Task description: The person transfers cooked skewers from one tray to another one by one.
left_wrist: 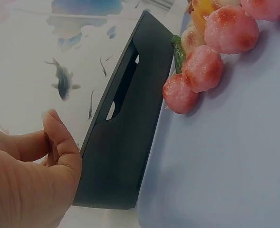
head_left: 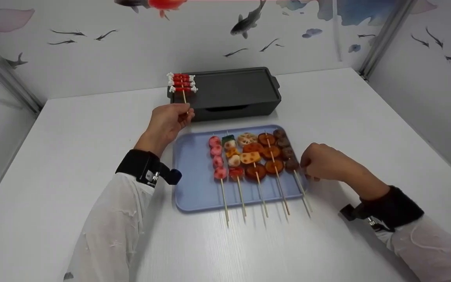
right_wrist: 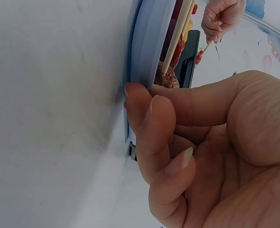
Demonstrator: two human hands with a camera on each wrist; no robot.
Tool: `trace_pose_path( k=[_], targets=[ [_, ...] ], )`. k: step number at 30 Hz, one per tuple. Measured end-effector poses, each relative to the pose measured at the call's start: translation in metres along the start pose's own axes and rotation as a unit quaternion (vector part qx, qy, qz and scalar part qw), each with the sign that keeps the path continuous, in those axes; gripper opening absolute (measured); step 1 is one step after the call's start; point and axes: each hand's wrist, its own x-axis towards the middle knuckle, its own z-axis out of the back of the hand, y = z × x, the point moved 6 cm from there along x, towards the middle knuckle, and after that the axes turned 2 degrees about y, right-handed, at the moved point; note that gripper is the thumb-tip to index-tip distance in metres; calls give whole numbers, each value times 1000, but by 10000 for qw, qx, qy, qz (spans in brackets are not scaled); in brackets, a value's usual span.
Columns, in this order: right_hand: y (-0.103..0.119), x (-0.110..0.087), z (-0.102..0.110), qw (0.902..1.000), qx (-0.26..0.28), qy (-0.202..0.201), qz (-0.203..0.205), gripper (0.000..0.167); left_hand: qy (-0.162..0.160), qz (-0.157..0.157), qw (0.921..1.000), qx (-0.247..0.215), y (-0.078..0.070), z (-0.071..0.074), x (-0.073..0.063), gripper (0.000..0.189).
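My left hand (head_left: 168, 122) pinches the bare stick of a skewer (head_left: 183, 84) strung with red pieces that have white ends. Its food overlaps the left end of a dark grey tabletop grill (head_left: 233, 88) in the head view. At the tray's right side, my right hand (head_left: 329, 162) grips the rim of the blue tray (head_left: 194, 172) between thumb and curled fingers. On that tray lie several food skewers: pink balls (head_left: 218, 156), mixed pieces with a white ball (head_left: 234, 160), lotus root (head_left: 247, 138), orange-brown slices (head_left: 274, 167) and dark brown balls (head_left: 287, 153).
The skewer sticks (head_left: 225, 209) jut past the tray's front edge over the white table (head_left: 249, 250). Behind the grill rises a white wall (head_left: 194, 43) painted with fish. Side panels (head_left: 437, 86) stand left and right.
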Motion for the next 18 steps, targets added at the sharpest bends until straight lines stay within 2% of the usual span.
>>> trace_pose_path(
  k=[8, 13, 18],
  targets=[
    [0, 1, -1, 10000, -30, 11, -1, 27, 73, -137, 9997, 170, -8, 0, -10, 43],
    [0, 0, 0, 10000, 8, 9, 88, 28, 146, -271, 9983, 499, -10, 1, -27, 45],
    [0, -1, 0, 9999, 12, -2, 108, 28, 252, -296, 9952, 903, -5, 1, -47, 42]
  ],
)
